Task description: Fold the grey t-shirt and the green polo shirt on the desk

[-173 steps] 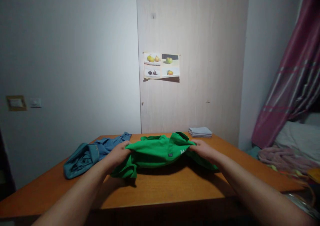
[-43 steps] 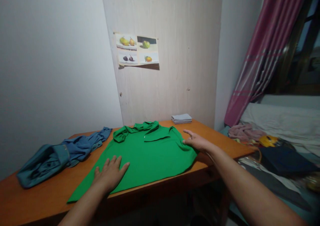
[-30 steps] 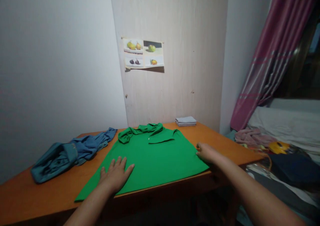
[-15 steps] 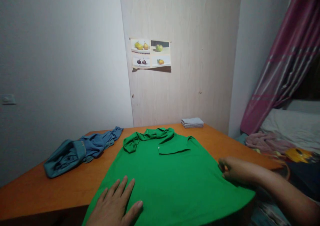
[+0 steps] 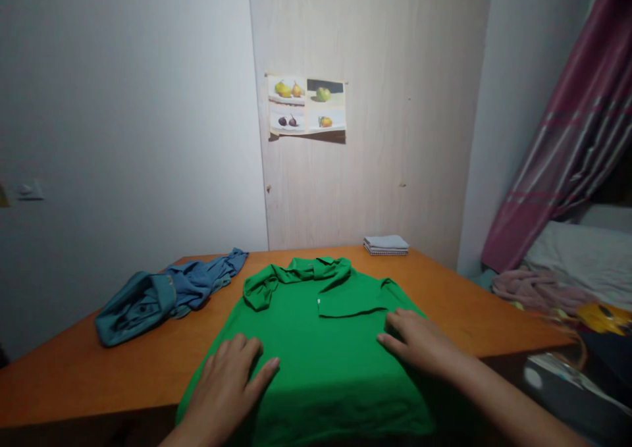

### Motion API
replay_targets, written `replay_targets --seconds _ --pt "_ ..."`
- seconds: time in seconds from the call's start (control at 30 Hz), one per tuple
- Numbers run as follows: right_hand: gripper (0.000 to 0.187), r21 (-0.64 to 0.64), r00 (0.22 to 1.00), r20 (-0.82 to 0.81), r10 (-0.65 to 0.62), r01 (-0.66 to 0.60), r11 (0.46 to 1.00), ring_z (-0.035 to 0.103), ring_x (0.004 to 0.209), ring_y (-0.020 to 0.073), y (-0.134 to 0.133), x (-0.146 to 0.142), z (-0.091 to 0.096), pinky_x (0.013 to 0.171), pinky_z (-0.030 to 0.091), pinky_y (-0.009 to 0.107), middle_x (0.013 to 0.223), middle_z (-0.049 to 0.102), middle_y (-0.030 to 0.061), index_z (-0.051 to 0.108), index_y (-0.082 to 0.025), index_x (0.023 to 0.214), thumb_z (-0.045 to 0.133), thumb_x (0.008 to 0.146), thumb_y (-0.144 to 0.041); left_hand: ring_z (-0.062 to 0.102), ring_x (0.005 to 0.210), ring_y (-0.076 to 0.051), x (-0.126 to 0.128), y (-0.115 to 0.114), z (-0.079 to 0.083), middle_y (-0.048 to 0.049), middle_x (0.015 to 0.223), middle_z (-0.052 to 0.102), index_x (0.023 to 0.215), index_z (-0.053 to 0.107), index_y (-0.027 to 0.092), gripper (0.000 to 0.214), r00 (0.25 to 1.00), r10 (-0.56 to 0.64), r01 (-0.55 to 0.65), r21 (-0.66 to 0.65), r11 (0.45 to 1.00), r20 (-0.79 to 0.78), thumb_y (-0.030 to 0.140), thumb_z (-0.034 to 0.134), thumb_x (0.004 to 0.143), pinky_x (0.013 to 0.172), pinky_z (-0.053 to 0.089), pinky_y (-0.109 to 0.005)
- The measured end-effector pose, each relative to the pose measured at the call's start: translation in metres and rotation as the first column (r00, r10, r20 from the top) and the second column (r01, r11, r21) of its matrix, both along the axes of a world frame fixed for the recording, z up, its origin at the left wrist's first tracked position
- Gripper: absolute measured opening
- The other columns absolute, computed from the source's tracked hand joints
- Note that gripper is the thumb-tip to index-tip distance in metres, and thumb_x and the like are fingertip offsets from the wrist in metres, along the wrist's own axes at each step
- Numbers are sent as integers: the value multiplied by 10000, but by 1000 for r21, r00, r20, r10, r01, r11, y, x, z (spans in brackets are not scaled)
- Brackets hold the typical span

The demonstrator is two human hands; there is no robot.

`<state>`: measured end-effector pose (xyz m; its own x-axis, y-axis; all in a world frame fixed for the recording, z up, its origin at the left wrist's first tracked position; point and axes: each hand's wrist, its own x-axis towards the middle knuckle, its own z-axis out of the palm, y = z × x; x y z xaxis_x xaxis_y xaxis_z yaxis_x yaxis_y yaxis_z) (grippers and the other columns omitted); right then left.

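Note:
A green polo shirt (image 5: pixel 316 328) lies spread flat on the orange wooden table (image 5: pixel 113 361), collar toward the wall, hem hanging over the near edge. My left hand (image 5: pixel 227 384) rests flat on the shirt's lower left part, fingers stretched and apart. On the shirt's right side, just below the right sleeve, my right hand (image 5: pixel 419 341) also lies palm down with its fingers extended. Neither hand holds anything.
A crumpled blue garment (image 5: pixel 162 292) lies on the table's left part. A small stack of folded cloths (image 5: pixel 386 244) sits at the far right corner by the wall. A bed with pink and grey bedding (image 5: pixel 553 282) and a striped curtain (image 5: pixel 573 137) stand to the right.
My right hand has moved from the shirt's right edge inward onto the shirt and opened flat. The left hand stays pressed on the shirt. The view has shifted slightly.

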<state>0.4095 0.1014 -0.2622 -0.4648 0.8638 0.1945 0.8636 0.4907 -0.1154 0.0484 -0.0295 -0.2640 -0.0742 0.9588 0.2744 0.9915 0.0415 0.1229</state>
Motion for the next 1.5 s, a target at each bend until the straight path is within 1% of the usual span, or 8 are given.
replay_targets --seconds 0.27,0.43,0.6,0.9,1.07,1.23,1.4,1.5 --pt "320 -164 998 -24 53 -56 985 620 795 220 -22 -3 28 618 298 294 883 697 54 656 -232 859 538 906 -526 581 1060 -289 -12 -21 -2 -65 1092 655 1010 663 305 490 994 -49 55 -57 997 101 718 451 854 927 436 -413" --pt "314 -65 991 38 128 -125 990 645 901 260 -11 -53 36 684 359 299 1007 715 97 686 -224 1002 593 864 -490 601 1007 -255 5 24 26 -73 1039 664 989 639 250 419 983 -120 128 -49 991 140 604 426 919 868 440 -356" --pt "199 4 977 158 144 -146 989 665 828 256 6 -91 25 663 365 302 925 738 126 702 -199 893 523 877 -284 624 944 -248 19 86 36 -86 1009 681 942 646 207 388 963 -182 202 -85 976 197 542 453 909 777 449 -319" --pt "217 -170 978 -195 80 -114 979 511 620 119 95 -70 53 545 296 221 682 612 1 657 -157 759 517 883 -267 641 929 -252 20 135 25 -85 1005 671 927 693 217 343 963 -243 259 -156 953 114 501 507 875 764 464 -323" --pt "496 -245 951 10 310 -298 922 607 714 203 56 -78 48 560 339 254 873 714 38 702 -229 1033 705 703 -599 662 892 -255 25 159 29 -105 1020 673 889 695 205 297 966 -247 258 -193 947 80 436 509 881 786 480 -348" --pt "235 -125 954 108 280 -267 956 662 780 238 25 -103 27 635 377 287 923 744 91 705 -222 952 570 787 -320 660 970 -259 35 186 26 -119 1073 674 949 700 194 306 976 -207 214 -166 962 62 434 519 889 812 481 -336" --pt "129 -247 966 -140 215 -245 938 580 662 159 58 -101 29 537 312 233 761 696 16 666 -209 834 601 728 -243 638 1026 -245 35 194 6 -103 1136 644 1033 677 217 311 986 -161 163 -55 985 33 401 444 942 806 472 -330" --pt "38 -352 902 -432 8 -177 919 516 568 109 104 -79 46 496 313 198 632 622 -17 618 -179 752 585 736 -188 614 1052 -252 31 194 -5 -97 1117 644 1043 675 220 302 983 -181 181 10 984 29 388 444 947 838 457 -347"
